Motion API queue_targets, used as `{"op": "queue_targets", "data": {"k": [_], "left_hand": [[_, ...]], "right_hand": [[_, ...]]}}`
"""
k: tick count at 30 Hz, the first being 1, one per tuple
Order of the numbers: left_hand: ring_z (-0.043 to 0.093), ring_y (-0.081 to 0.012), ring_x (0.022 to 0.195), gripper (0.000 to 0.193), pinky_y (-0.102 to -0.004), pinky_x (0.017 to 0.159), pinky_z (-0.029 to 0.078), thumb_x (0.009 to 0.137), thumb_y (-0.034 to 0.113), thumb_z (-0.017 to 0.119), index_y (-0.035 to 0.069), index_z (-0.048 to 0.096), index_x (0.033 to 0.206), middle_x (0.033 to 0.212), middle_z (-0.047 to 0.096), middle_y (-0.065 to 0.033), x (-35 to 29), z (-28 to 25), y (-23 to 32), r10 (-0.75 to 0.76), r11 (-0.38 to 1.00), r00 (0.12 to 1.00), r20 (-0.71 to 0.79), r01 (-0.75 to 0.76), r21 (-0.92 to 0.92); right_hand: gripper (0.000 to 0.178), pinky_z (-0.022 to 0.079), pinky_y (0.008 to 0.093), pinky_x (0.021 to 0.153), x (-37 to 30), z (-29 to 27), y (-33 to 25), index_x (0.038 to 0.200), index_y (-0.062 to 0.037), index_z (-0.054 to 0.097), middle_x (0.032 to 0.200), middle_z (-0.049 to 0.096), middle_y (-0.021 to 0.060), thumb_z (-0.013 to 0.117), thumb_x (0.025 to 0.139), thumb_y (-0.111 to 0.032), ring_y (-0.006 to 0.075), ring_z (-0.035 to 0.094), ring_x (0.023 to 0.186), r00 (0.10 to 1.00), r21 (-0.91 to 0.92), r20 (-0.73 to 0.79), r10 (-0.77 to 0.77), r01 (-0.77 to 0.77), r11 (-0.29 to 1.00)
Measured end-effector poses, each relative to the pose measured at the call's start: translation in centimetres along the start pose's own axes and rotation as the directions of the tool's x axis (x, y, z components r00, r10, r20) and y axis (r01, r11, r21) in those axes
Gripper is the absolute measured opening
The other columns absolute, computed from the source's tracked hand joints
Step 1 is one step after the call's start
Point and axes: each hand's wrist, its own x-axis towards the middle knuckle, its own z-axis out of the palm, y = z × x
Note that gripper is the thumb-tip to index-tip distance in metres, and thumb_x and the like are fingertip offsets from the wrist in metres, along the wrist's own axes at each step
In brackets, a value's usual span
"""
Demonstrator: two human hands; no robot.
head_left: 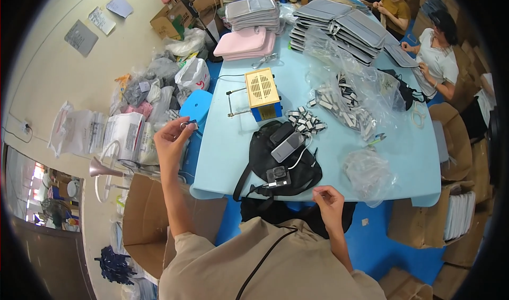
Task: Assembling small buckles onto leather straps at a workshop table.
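My left hand is raised off the table's left edge. Its thumb and fingers pinch a small dark and silver piece, too small to name. At the table's front edge, my right hand has its fingertips pressed together; whatever they hold, if anything, cannot be made out. Between the hands lies a black bag with a grey power bank, a white cable and a small black device on it. Just beyond is a pile of small black and white pieces.
A blue box with a slotted yellow top stands at centre-left, metal rods projecting leftward. Grey cases and pink cases are stacked at the back. Clear plastic bags lie rightward. Two people sit at the far right.
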Motion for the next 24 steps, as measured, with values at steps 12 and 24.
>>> {"op": "queue_targets", "data": {"k": [12, 24], "left_hand": [[0.064, -0.0072, 0.079, 0.027, -0.0218, 0.075, 0.051, 0.088, 0.003, 0.079, -0.004, 0.074, 0.113, 0.088, 0.072, -0.0016, -3.1, 4.6, 1.0, -0.081, 0.969, 0.983, 0.162, 0.116, -0.217], [0.066, -0.0067, 0.082, 0.025, -0.0207, 0.076, 0.051, 0.088, 0.000, 0.077, -0.003, 0.074, 0.112, 0.093, 0.075, -0.0034, -4.5, 7.6, 0.2, -0.067, 0.918, 0.976, 0.206, 0.141, -0.372]], "right_hand": [[0.008, 0.053, 0.0242, 0.073, -0.5, 0.2, -0.1, 0.101, 0.0023, 0.070, 0.091, 0.069, 0.0030, 0.072, 0.094, -0.001, 0.0088, 0.063, 0.079, 1.000, 0.002, 0.011, -0.019, 0.019, 1.000], [0.009, 0.053, 0.0244, 0.078, -0.3, 3.4, -2.7, 0.102, 0.0018, 0.070, 0.095, 0.070, 0.0032, 0.072, 0.094, -0.002, 0.0082, 0.065, 0.084, 0.985, -0.110, 0.124, -0.121, 0.135, 0.985]]}}
